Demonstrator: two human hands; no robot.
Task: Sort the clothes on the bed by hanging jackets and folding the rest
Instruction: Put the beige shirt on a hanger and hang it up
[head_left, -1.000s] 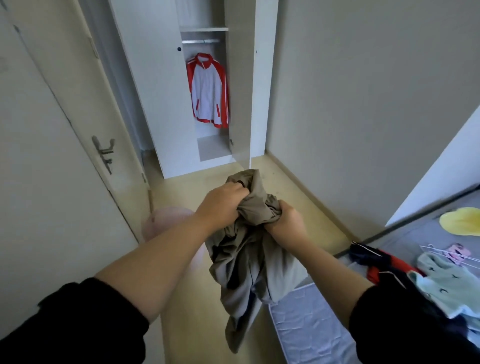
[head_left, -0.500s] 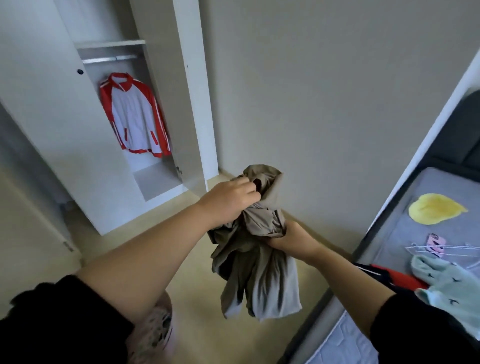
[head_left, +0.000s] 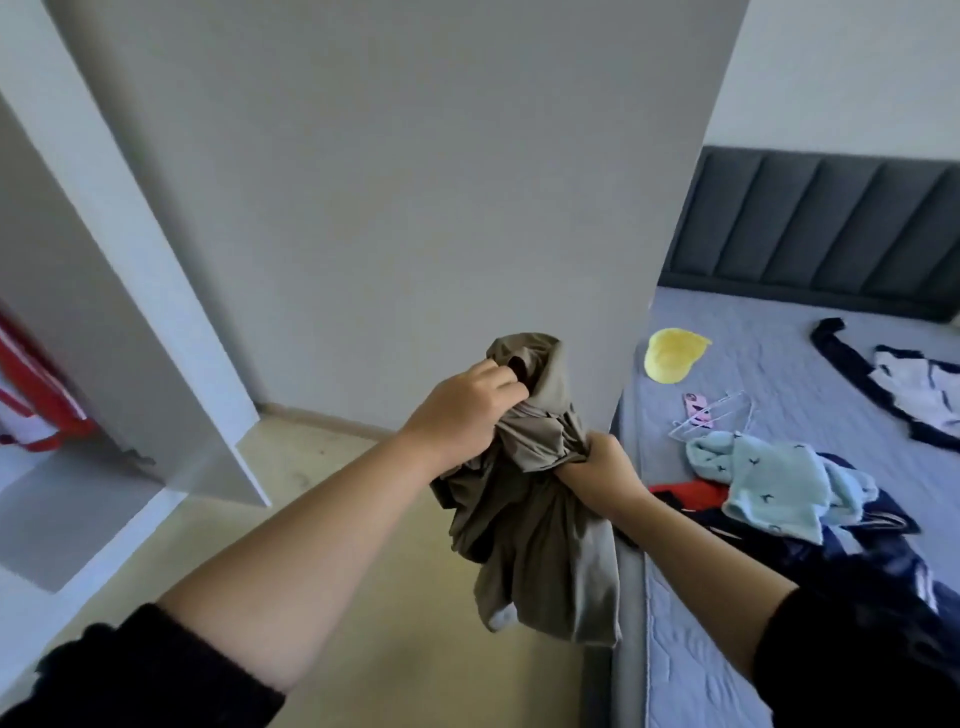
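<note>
What you're holding: a bunched khaki-olive cloth garment (head_left: 540, 530), up in the air in front of you, its loose end hanging over the floor just beside the bed's edge.
Left hand: your left hand (head_left: 457, 415) is on top, fingers curled into the upper knot of the cloth, gripping it.
Right hand: your right hand (head_left: 602, 467) sits lower, fist closed round the gathered middle of the same bundle. The two hands are near each other, with cloth between them.
Bed: a grey-blue quilted bed (head_left: 779, 364) on your right, with a dark grey padded headboard (head_left: 831, 228) at the far end.
On the bed: a pale blue fleece garment (head_left: 769, 478) lies over a heap of navy clothes (head_left: 857, 561), and a red piece (head_left: 691, 491) pokes out at the near edge. Thin clear hangers (head_left: 717, 415) and a small pink item (head_left: 695, 404) lie just beyond, with a yellow cloth piece (head_left: 672, 353) past those. A navy-and-white garment (head_left: 909, 384) is spread out well apart, far right.
Wardrobe: an open white wardrobe (head_left: 156, 322) on your left, with a red-and-white jacket (head_left: 36, 410) inside, cut off by the frame edge.
Ahead: a plain grey wall (head_left: 415, 182), with beige floor (head_left: 337, 467) below.
Sleeves: black sleeves (head_left: 130, 675) end above both bare forearms.
</note>
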